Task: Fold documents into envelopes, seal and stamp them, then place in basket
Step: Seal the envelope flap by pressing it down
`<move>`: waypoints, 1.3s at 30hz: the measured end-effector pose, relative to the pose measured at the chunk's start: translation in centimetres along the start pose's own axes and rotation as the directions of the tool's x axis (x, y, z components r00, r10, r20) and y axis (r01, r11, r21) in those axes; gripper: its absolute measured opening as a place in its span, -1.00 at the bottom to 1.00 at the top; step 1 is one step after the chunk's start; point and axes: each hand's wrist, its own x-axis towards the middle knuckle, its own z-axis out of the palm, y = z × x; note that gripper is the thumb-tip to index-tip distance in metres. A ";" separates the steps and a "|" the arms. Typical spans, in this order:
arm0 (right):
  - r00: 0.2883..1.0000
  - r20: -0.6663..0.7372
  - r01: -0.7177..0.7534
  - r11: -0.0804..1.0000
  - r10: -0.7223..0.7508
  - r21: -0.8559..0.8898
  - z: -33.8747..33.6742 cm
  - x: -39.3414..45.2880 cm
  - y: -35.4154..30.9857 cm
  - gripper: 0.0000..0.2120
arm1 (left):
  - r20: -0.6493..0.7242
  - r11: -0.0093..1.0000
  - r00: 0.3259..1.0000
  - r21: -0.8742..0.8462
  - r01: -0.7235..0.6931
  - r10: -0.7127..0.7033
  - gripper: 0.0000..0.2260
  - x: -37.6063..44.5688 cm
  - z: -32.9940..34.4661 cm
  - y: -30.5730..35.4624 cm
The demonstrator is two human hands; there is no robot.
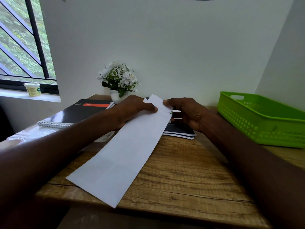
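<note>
A long white sheet of paper (pixel 122 156), matt and smooth with faint fold creases, lies on a wooden table (pixel 181 176) whose brown surface shows rough grain and dark cracks. A green plastic basket (pixel 257 119) has perforated walls with a slight sheen. A notebook (pixel 79 113) has a glossy black cover that reflects light, and a metal spiral binding. White flowers (pixel 118 76) stand in a smooth white pot that looks ceramic. A pale plastic tub (pixel 32 89) sits on the matt windowsill, below dark metal window bars (pixel 35 37).
</note>
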 end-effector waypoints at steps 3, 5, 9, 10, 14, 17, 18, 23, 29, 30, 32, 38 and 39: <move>1.000 0.012 -0.011 1.000 0.011 0.006 0.0 0.0 0.0 -0.77 | 0.009 1.000 1.000 -0.006 0.009 -0.009 -0.64 0.2 -0.1 -0.1; 1.000 0.022 -0.015 1.000 0.015 0.007 0.1 -0.1 0.0 -0.75 | 0.012 1.000 1.000 -0.006 0.011 -0.011 -0.64 0.2 -0.1 -0.1; 1.000 0.000 -0.002 1.000 0.002 0.006 0.2 -0.1 0.0 -0.61 | 0.026 1.000 1.000 0.021 0.011 -0.011 -0.64 0.0 0.0 0.2; 1.000 -0.014 0.011 1.000 -0.010 0.007 0.2 0.0 0.1 -0.63 | 0.031 1.000 0.999 0.019 0.011 -0.012 -0.64 -0.1 0.1 0.2; 0.998 -0.020 0.057 0.998 -0.057 0.002 0.1 0.2 0.1 -0.82 | 0.034 1.000 0.999 -0.003 0.015 -0.014 -0.69 -0.3 0.3 0.3; 0.998 -0.009 0.065 0.998 -0.065 0.003 0.1 0.2 -0.1 -0.82 | 0.024 1.000 1.000 0.018 0.010 -0.010 -0.70 0.0 0.2 0.3; 0.998 -0.005 0.067 0.998 -0.067 0.006 0.1 0.2 -0.1 -0.81 | 0.025 1.000 1.000 0.023 0.010 -0.010 -0.69 0.0 0.2 0.2; 0.999 0.020 0.050 0.999 -0.050 0.002 0.2 0.2 0.0 -0.80 | 0.040 1.000 0.999 -0.004 0.008 -0.008 -0.70 0.1 0.2 0.1; 0.998 0.024 0.059 0.998 -0.059 0.006 0.3 0.0 -0.2 -0.74 | 0.065 0.999 0.998 0.033 -0.005 0.003 -0.70 0.4 0.1 0.0; 0.998 0.023 0.057 0.998 -0.057 0.013 0.3 0.0 -0.2 -0.74 | 0.065 0.999 0.998 0.032 -0.008 0.006 -0.70 0.4 0.1 0.0; 0.998 0.025 0.052 0.998 -0.053 0.022 0.3 0.1 -0.2 -0.74 | 0.068 1.000 0.998 0.022 -0.010 0.008 -0.72 0.3 0.1 0.0; 0.999 0.008 0.034 0.998 -0.034 0.052 0.4 0.2 0.1 -0.70 | 0.082 1.000 0.997 -0.019 0.002 -0.001 -0.74 -0.1 0.1 0.0; 1.000 0.006 0.030 0.998 -0.031 0.059 0.4 0.2 0.1 -0.70 | 0.082 1.000 0.997 -0.021 0.003 -0.002 -0.74 -0.1 0.1 0.0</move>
